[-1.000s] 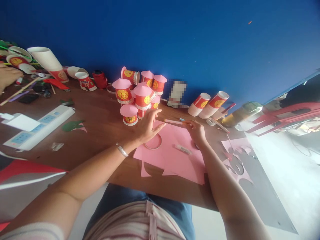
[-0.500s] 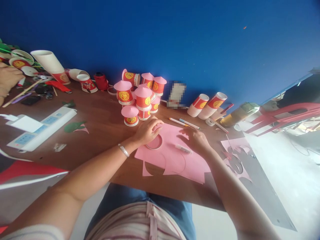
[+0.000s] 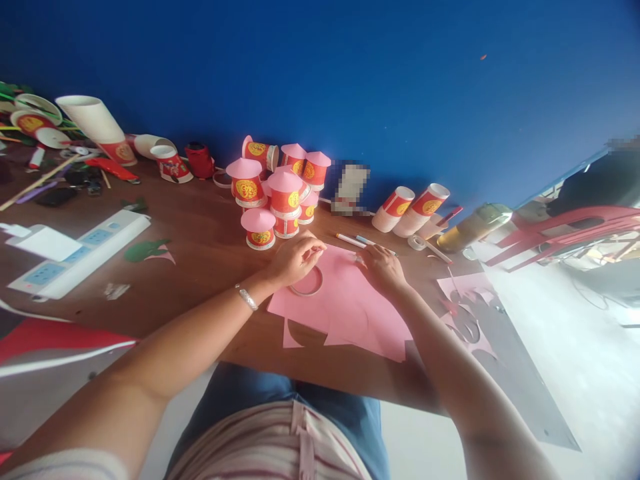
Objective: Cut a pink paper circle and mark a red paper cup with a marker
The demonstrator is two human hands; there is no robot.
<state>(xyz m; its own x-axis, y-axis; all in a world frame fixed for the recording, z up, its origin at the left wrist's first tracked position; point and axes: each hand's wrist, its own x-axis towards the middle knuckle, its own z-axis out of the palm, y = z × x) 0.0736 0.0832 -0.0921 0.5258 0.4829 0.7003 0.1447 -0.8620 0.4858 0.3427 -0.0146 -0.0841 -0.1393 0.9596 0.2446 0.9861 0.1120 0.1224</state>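
Note:
Over the upper left of the pink paper sheets (image 3: pixel 345 300) is my left hand (image 3: pixel 299 259), thumb and fingers curled together; whatever they pinch, if anything, is too small to make out. A flat ring (image 3: pixel 311 292) lies on the paper just below that hand. My right hand (image 3: pixel 383 267) is closed at the paper's upper right edge, palm down. A whitish end of a glue stick (image 3: pixel 359 259) shows at its fingertips; the rest is hidden under the hand. Two marker pens (image 3: pixel 349 241) lie just beyond my right hand.
Red paper cups with pink cone tops (image 3: pixel 258 221) stand clustered behind my left hand. Cup stacks (image 3: pixel 423 208), a tape roll (image 3: pixel 417 243) and a bottle (image 3: pixel 473 227) are at right. Cut pink scraps (image 3: pixel 467 290) lie near the right edge; a power strip (image 3: pixel 83 253) at left.
The glue stick has left the middle of the pink paper, and my right hand has closed and shifted slightly left and up. My left hand stays nearly in place. The other person's hand at far left is gone.

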